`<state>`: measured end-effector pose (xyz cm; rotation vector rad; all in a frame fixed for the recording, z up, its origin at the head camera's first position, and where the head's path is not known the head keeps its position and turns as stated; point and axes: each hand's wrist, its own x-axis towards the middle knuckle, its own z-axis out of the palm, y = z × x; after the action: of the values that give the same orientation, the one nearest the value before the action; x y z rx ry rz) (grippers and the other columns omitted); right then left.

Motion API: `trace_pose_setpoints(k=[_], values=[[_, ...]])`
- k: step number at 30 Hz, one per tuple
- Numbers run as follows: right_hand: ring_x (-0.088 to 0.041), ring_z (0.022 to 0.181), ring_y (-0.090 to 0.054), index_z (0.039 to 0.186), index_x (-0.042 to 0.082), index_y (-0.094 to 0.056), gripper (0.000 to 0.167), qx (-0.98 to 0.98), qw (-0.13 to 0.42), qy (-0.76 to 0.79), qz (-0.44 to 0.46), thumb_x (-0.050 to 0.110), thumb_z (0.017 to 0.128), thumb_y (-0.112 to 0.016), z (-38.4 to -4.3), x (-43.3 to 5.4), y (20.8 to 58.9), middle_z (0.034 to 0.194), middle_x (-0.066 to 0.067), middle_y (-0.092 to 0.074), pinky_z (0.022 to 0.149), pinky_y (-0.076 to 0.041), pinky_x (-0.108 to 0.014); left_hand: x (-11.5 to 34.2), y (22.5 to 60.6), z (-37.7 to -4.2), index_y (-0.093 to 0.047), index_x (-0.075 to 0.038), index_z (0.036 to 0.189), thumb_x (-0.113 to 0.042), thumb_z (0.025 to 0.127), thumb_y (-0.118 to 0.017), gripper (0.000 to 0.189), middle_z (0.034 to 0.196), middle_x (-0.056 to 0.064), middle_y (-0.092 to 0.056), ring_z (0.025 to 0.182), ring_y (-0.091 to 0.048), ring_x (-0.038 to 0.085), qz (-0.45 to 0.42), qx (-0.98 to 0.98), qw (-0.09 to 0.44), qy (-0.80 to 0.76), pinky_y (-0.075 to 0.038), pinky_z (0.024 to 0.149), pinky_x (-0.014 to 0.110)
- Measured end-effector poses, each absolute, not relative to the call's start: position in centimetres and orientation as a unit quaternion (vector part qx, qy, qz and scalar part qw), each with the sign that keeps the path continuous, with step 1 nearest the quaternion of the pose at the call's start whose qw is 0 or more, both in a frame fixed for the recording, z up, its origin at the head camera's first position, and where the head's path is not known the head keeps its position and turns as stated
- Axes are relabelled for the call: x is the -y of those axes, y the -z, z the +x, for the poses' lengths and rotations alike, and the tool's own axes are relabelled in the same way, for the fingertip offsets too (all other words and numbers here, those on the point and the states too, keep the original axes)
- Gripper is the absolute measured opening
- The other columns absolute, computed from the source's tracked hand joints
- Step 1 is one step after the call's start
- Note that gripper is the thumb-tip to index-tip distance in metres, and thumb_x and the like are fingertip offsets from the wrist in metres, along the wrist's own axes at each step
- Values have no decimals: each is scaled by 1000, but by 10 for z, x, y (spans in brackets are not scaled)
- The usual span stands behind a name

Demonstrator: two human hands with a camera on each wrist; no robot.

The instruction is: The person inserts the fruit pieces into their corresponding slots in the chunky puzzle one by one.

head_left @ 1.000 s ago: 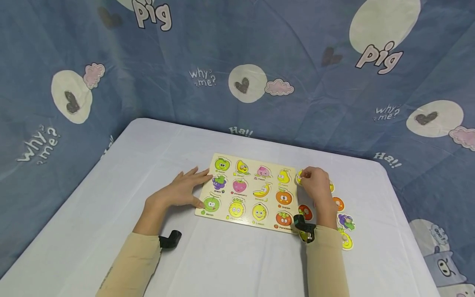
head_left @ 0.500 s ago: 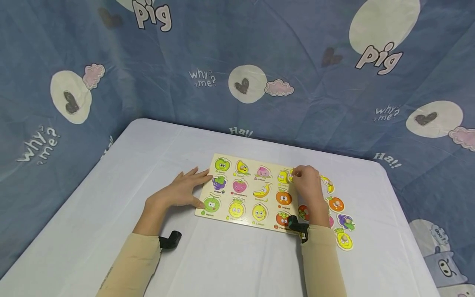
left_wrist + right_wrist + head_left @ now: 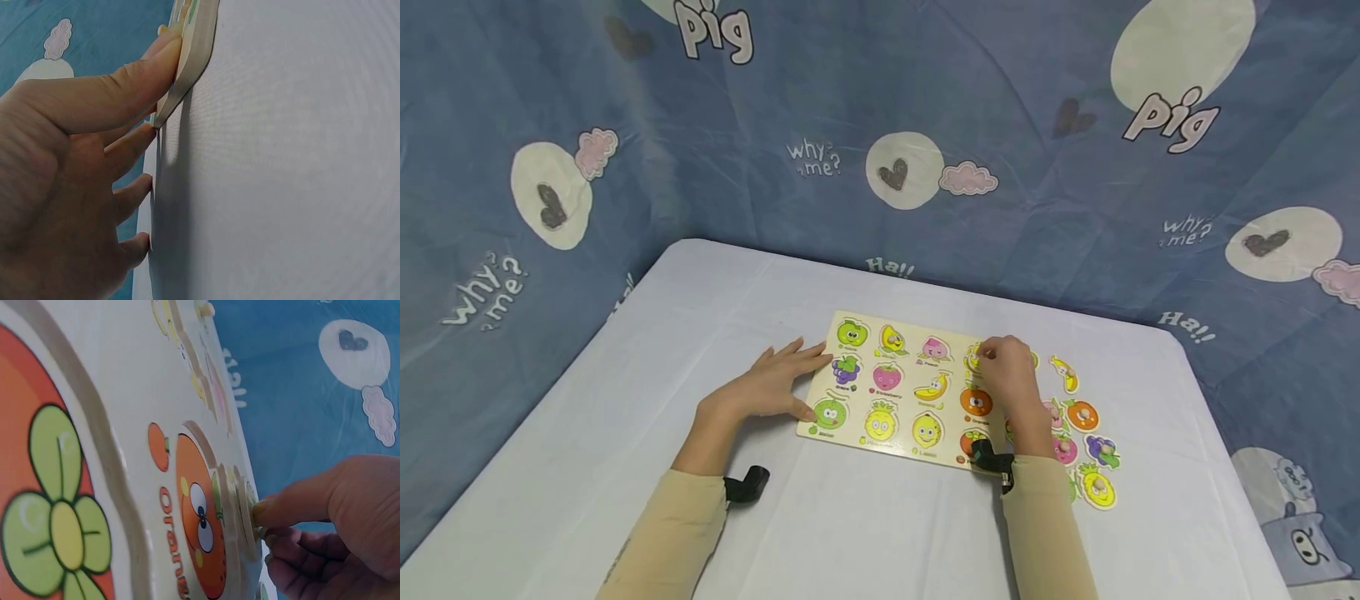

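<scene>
A wooden fruit puzzle board [image 3: 903, 430] lies on the white table. My left hand [image 3: 769, 383] rests at its left edge, fingers spread; the left wrist view shows the thumb [image 3: 119, 94] against the board's rim. My right hand [image 3: 1013, 375] pinches a yellow puzzle piece [image 3: 246, 515] by its knob over the board's top-right pear picture. Fingers cover much of this piece, so its exact fruit is hard to tell. Just below it, the orange picture [image 3: 976, 402] is visible. A yellow piece with a knob [image 3: 892, 340] sits in the board's top row.
Several loose knobbed pieces lie right of the board, among them a banana [image 3: 1064, 374], an orange [image 3: 1082, 415], grapes [image 3: 1102, 451] and a pineapple [image 3: 1097, 487]. The right forearm partly hides others. A blue printed cloth [image 3: 737, 200] hangs behind the table.
My right hand has carried the yellow piece left from beside the board to over the pear picture. The loose banana and orange are now uncovered. My left hand has stayed put.
</scene>
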<state>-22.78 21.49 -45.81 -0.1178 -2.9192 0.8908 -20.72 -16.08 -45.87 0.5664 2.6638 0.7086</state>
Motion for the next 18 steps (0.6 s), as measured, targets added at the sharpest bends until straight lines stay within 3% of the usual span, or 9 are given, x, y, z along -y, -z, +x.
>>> trace_pose_setpoints(k=[10,18], values=[[-27,89,-59,100,6,-75,19,957,45,-283,-42,10,92,-58,-230,-213,460,99,-14,-70,76,-51,-37,160,457,-208,-39,-20,154,-34,67,-87,100,165,4,-27,156,-8,38,200,-933,166,-249,-2,124,65],[-29,94,-60,106,4,-74,21,957,30,-284,-42,12,93,-59,-231,-210,460,106,-15,-71,81,-53,-41,160,458,-209,-39,-21,154,-34,66,-88,101,165,4,-26,155,-8,39,201,-934,164,-246,-2,123,66]])
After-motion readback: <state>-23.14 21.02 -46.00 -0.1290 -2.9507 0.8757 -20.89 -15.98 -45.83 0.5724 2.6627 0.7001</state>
